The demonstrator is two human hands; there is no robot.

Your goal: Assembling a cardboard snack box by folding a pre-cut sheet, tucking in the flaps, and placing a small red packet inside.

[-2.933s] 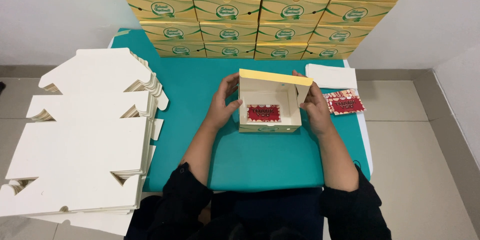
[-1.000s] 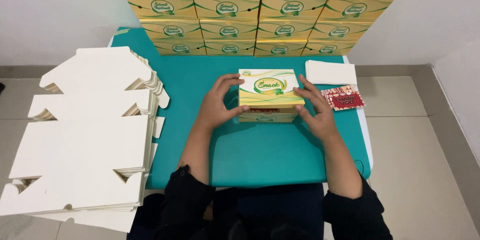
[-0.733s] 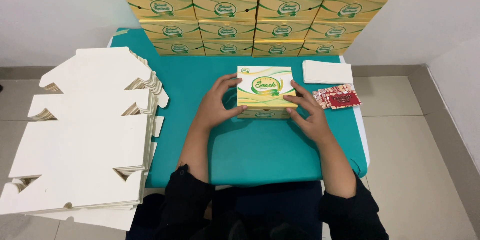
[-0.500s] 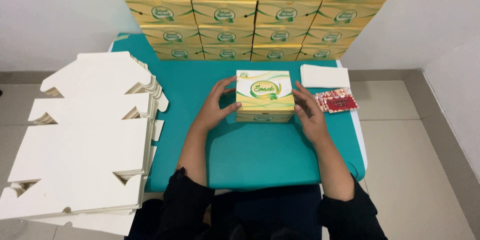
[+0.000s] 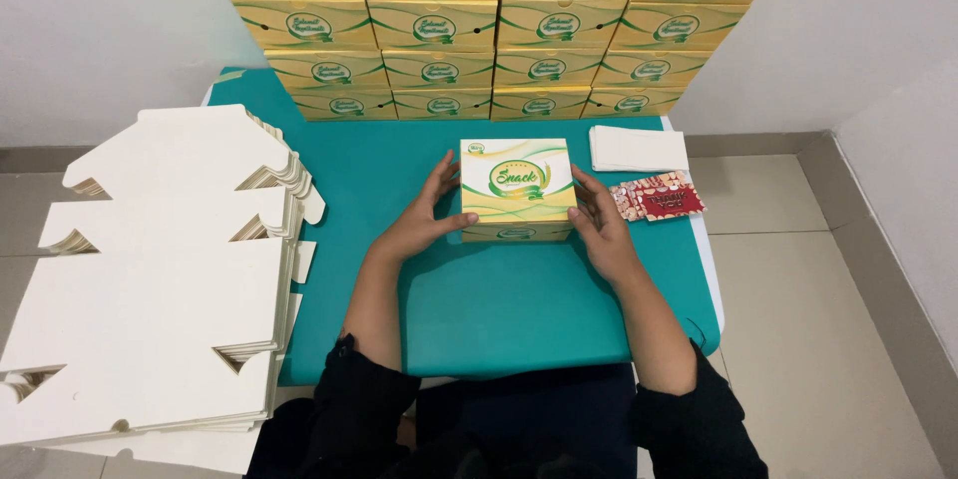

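A closed yellow and green snack box [image 5: 516, 183] stands on the teal table [image 5: 499, 299] in the middle. My left hand [image 5: 424, 220] presses against its left side, thumb on the front left corner. My right hand [image 5: 604, 225] cups its right side. Both hands grip the box between them with its lid shut flat.
A wall of stacked yellow boxes [image 5: 489, 30] lines the table's far edge. Tall piles of flat white unfolded box blanks [image 5: 160, 279] sit at the left. A pile of white paper [image 5: 639, 148] and red patterned cards [image 5: 659, 200] lie to the right of the box.
The box was open with a red card inside; its lid has since been folded down and shut. My hands slid to the box's sides and it sits slightly farther back.
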